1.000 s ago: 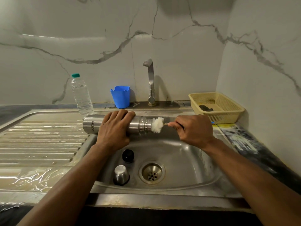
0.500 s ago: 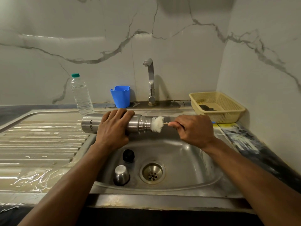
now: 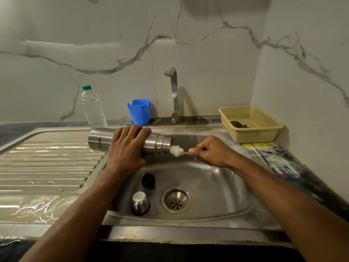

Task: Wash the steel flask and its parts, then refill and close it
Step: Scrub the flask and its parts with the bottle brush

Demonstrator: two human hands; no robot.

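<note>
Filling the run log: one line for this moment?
left hand grips flask | right hand holds brush at mouth | cup, cap in sink

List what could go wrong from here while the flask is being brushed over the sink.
1. The left hand grips the wet steel flask sideways over the basin; it might slip and drop onto the black stopper or steel cup below.
2. The right hand pinches the brush by a thin handle, with its bristles just outside the flask's mouth; it may flick water about or slip from the hand.
</note>
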